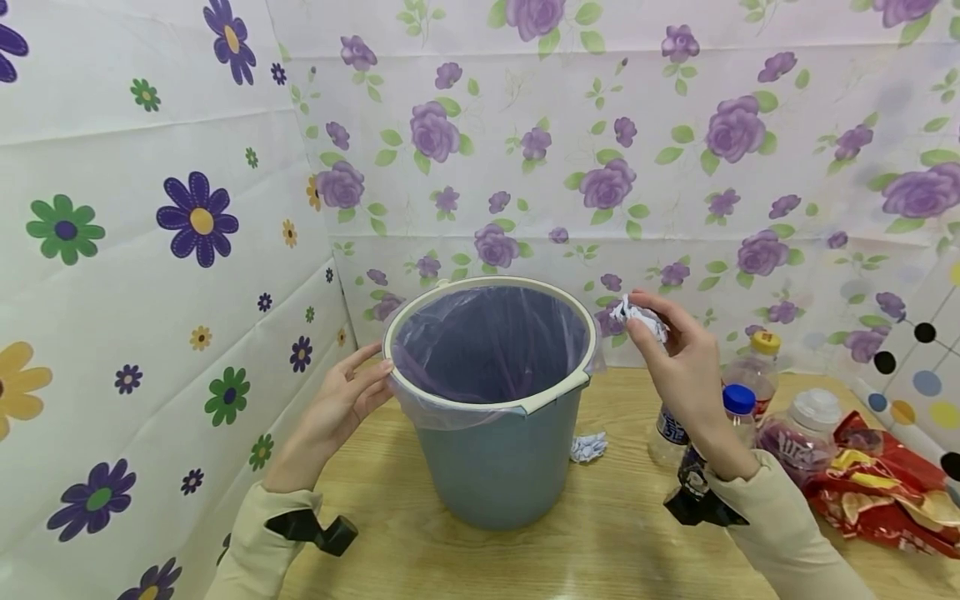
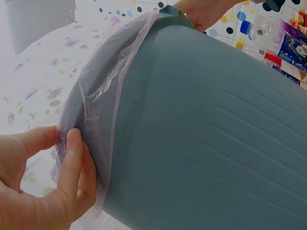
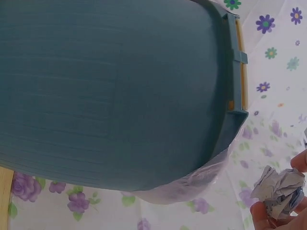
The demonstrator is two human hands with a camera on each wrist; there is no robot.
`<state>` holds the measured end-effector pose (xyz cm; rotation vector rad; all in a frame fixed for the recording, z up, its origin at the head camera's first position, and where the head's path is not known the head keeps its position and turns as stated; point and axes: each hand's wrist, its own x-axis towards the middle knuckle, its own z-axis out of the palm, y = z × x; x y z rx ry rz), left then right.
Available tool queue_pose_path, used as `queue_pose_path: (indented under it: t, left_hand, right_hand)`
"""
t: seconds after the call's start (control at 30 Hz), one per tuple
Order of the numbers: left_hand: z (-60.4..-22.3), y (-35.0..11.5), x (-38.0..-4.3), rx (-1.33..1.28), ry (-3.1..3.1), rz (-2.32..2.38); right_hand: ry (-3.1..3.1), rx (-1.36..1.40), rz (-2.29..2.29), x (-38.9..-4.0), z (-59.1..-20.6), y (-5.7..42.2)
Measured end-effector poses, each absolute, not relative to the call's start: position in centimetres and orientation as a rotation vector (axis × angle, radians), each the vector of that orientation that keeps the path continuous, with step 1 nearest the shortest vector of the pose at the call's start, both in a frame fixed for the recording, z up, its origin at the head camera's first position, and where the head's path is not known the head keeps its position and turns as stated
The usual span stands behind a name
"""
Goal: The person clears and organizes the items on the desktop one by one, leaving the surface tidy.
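Observation:
A blue-grey trash bin (image 1: pixel 498 475) with a cream rim stands upright on the table, lined with a thin translucent bag (image 1: pixel 450 417) folded over its edge. My left hand (image 1: pixel 341 408) holds the bin's left rim, thumb and fingers on either side of it in the left wrist view. To the right of the bin and at about rim height, my right hand (image 1: pixel 686 358) pinches a crumpled paper ball (image 3: pixel 279 190), apart from the bin. Another crumpled paper (image 1: pixel 588 447) lies on the table by the bin's right base.
On the right of the wooden table (image 1: pixel 600 542) are several plastic bottles, one with a blue cap (image 1: pixel 738 398) and one with a yellow cap (image 1: pixel 765 342). A white-lidded jar (image 1: pixel 806 433) and a red snack bag (image 1: pixel 877 492) lie farther right. Flowered sheets hang behind and at left.

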<state>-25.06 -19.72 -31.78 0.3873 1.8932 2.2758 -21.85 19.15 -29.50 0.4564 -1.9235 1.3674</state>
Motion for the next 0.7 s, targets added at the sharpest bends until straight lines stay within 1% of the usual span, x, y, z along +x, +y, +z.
queue_pose_path:
  t: [0.37, 0.7]
  left_hand:
    - [-31.8, -19.8, -25.1, 0.392, 1.874, 2.282]
    - [-31.7, -19.8, -25.1, 0.377, 1.890, 2.269]
  right_hand:
    - [-2.008, 0.470, 1.338, -22.2, -28.4, 19.2]
    - [-2.209, 0.545, 1.264, -22.2, -27.4, 19.3]
